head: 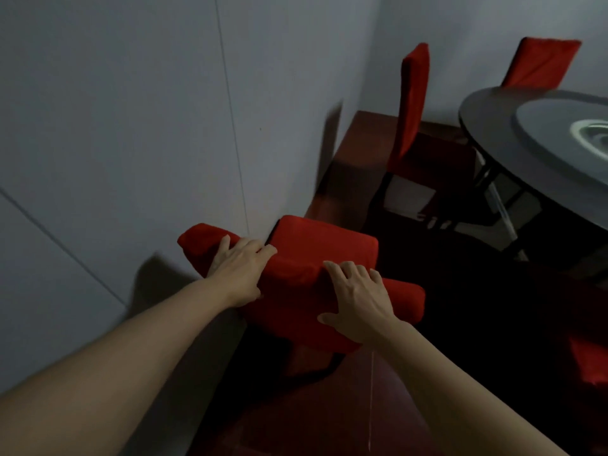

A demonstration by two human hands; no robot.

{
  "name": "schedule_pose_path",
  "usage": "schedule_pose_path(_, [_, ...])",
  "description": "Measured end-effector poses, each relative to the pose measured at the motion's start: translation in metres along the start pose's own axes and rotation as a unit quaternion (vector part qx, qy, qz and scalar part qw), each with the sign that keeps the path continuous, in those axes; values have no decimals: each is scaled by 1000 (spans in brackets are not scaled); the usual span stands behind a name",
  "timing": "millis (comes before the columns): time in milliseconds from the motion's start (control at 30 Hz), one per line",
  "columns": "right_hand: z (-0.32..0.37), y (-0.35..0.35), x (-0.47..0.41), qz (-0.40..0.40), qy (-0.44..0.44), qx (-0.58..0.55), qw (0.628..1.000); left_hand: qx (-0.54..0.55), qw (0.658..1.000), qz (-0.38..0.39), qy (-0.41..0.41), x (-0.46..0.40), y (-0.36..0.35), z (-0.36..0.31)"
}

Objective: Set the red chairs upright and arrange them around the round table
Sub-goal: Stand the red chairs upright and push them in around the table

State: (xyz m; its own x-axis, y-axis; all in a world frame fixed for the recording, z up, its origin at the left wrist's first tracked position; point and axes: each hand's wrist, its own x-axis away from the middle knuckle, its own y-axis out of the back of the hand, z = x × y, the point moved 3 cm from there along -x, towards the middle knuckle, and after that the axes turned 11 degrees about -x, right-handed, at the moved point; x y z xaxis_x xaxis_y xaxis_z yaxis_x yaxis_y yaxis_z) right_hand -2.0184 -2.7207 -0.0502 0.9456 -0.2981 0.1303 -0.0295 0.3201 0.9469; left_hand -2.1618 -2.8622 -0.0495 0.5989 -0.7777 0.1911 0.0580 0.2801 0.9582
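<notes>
Standing by the wall (115, 126), I see the round table (487, 126) at right with two red chairs (413, 103) upright beside it. Nearest me, a third chair (316, 255) sits against the wall; my left hand (238, 271) and right hand (357, 301) grip its backrest top, set apart. Next, I judge, swing it tableward. No writing visible.

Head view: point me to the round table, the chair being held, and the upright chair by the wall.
round table (487, 126), head view, dark outer rim of the top.
held red chair (325, 241), head view, seat cushion.
upright red chair (413, 97), head view, covered backrest.
</notes>
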Motion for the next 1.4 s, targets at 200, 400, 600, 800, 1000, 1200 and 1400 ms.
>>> schedule_pose_path(200, [5,-9,-23,-44,-32,32,998,-55,997,-38,-36,-22,-5,4])
schedule_pose_path(400, [-7,-5,-32,-52,46,22,997,-78,996,-13,-50,-30,0,7])
schedule_pose_path(600, [-36,9,-20,-21,66,32,997,-91,994,9,-65,-31,15,-29])
schedule_pose_path(800, [-102,42,3,22,43,78,996,-69,994,-31,-80,-35,40,-102])
schedule_pose_path(1000, [-147,50,33,54,45,103,992,-60,992,-52,-96,-27,42,-161])
schedule_pose_path(1200, [-164,42,54,58,46,110,991,-55,990,-58,-119,-14,38,-190])
schedule_pose_path(1400, [-158,36,66,34,23,99,994,-55,989,-60,-125,-5,35,-192])
